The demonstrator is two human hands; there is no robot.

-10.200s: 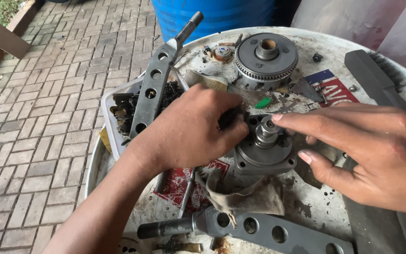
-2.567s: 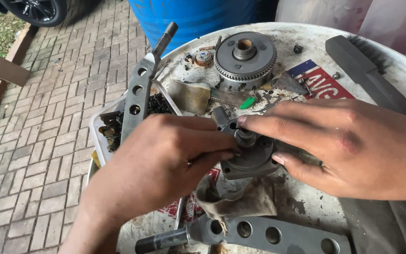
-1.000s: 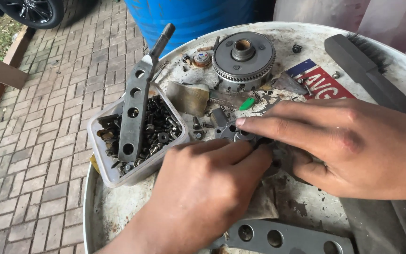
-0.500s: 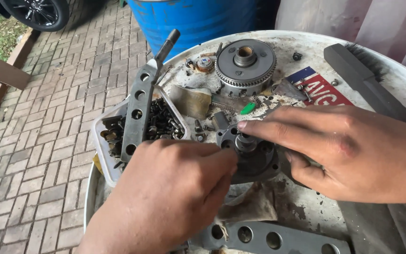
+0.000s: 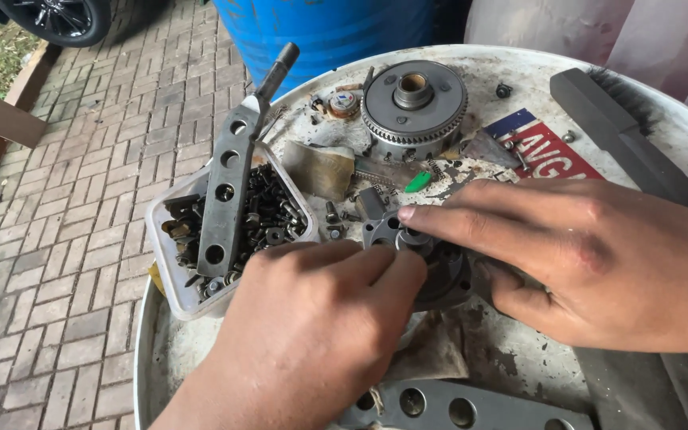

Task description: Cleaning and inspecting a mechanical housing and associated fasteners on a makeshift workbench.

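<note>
A round grey metal housing [image 5: 439, 275] lies on the drum top [image 5: 519, 80], mostly covered by both hands. My left hand [image 5: 312, 318] comes in from the bottom, its fingers curled against the housing's near left edge. My right hand [image 5: 591, 255] reaches in from the right, index finger stretched over the top of the part and thumb under its right side. What the left fingertips pinch is hidden. A dirty rag [image 5: 439, 350] lies under the housing.
A toothed clutch gear [image 5: 413, 99] sits at the back. A white tub [image 5: 170, 279] of bolts at left carries a holed metal bar [image 5: 228, 183]. Another holed bar [image 5: 455, 406] lies at the front, a grey block [image 5: 623, 135] at right. A blue barrel [image 5: 328, 28] stands behind.
My left hand has shifted from the housing's top left round to its near side and now covers more of it. My right hand stays on the part's top.
</note>
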